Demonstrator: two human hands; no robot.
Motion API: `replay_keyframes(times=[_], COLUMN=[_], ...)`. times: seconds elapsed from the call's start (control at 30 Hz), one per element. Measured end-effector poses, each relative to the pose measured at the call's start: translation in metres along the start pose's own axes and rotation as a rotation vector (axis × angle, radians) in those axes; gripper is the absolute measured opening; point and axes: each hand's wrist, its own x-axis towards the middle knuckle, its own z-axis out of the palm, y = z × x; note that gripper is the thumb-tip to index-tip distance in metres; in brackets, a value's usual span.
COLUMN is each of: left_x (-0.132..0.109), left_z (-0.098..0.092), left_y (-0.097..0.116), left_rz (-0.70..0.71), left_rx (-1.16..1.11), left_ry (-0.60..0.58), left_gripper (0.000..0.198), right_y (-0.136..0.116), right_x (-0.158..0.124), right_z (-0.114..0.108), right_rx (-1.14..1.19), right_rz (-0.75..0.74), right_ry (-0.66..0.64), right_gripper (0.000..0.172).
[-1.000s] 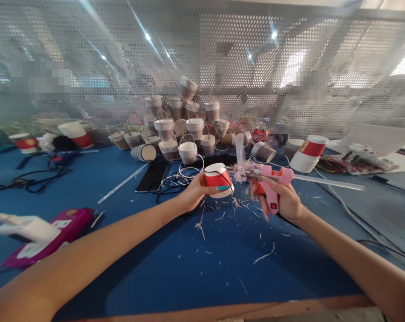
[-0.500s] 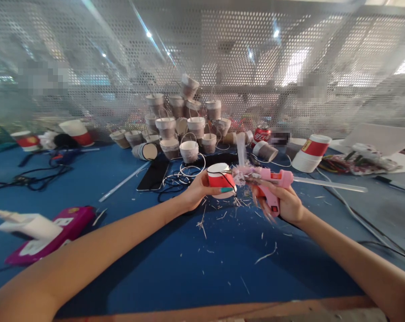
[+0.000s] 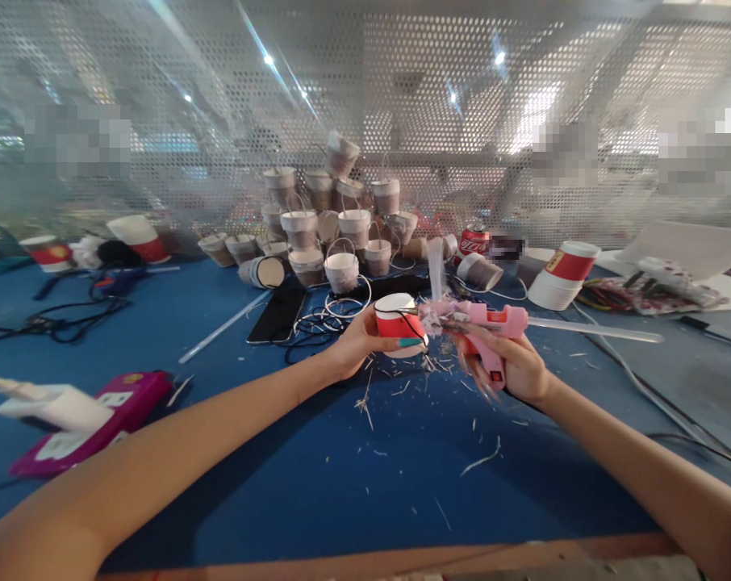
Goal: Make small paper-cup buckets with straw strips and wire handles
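Note:
Wrapped around a red and white paper cup (image 3: 395, 325), my left hand (image 3: 358, 349) holds it upright above the table. A thin black cord runs over the cup's front. My right hand (image 3: 519, 367) grips a pink hot glue gun (image 3: 499, 321) by its handle, with a clear glue stick (image 3: 595, 329) sticking out of its back. The gun's nozzle meets the cup's right rim; whether it touches cannot be told. Behind the gun stands a bundle of clear glue sticks (image 3: 436, 270).
Small bucket-like cups with handles (image 3: 341, 273) are piled against the perforated metal screen (image 3: 317, 81). A black phone (image 3: 277, 315) and black cables lie left of the cup. A purple power strip (image 3: 120, 411) sits at left, stacked paper cups (image 3: 564, 276) at right. White scraps litter the blue table (image 3: 317, 484).
Almost nothing differs. The glue gun has shifted very slightly left at the cup's rim; both hands keep their hold.

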Motion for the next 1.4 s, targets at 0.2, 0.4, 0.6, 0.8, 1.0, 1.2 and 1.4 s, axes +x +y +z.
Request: replay_keyframes(times=[0.2, 0.4, 0.6, 0.8, 1.0, 1.2, 1.4], left_x=[0.0006, 0.0007, 0.0009, 0.0007, 0.0008, 0.0001, 0.0004], left_z=[-0.0025, -0.0034, -0.0027, -0.0024, -0.0036, -0.0023, -0.0034], left_y=[-0.002, -0.0023, -0.0019, -0.0015, -0.0025, -0.001, -0.0016], left_rz=[0.007, 0.008, -0.002, 0.011, 0.032, 0.026, 0.01], left_rx=[-0.001, -0.013, -0.026, -0.025, -0.019, -0.015, -0.026], left_ry=[-0.013, -0.017, -0.002, -0.02, -0.028, -0.017, -0.007], left_gripper=[0.057, 0.058, 0.06, 0.059, 0.058, 0.059, 0.062], right_y=[0.0012, 0.0022, 0.0016, 0.0011, 0.0015, -0.0005, -0.0029], right_x=[-0.0003, -0.0001, -0.0002, 0.0, -0.0008, 0.0005, -0.0007], right_z=[-0.0011, -0.002, -0.0015, -0.0006, -0.0024, -0.0021, -0.0022], right_rx=[0.007, 0.028, 0.0, -0.019, -0.026, -0.048, -0.038], right_rz=[-0.006, 0.006, -0.014, -0.008, -0.033, -0.058, -0.033], right_ry=[0.024, 0.014, 0.024, 0.025, 0.034, 0.027, 0.004], right_gripper=[0.034, 0.035, 0.032, 0.035, 0.032, 0.034, 0.034])
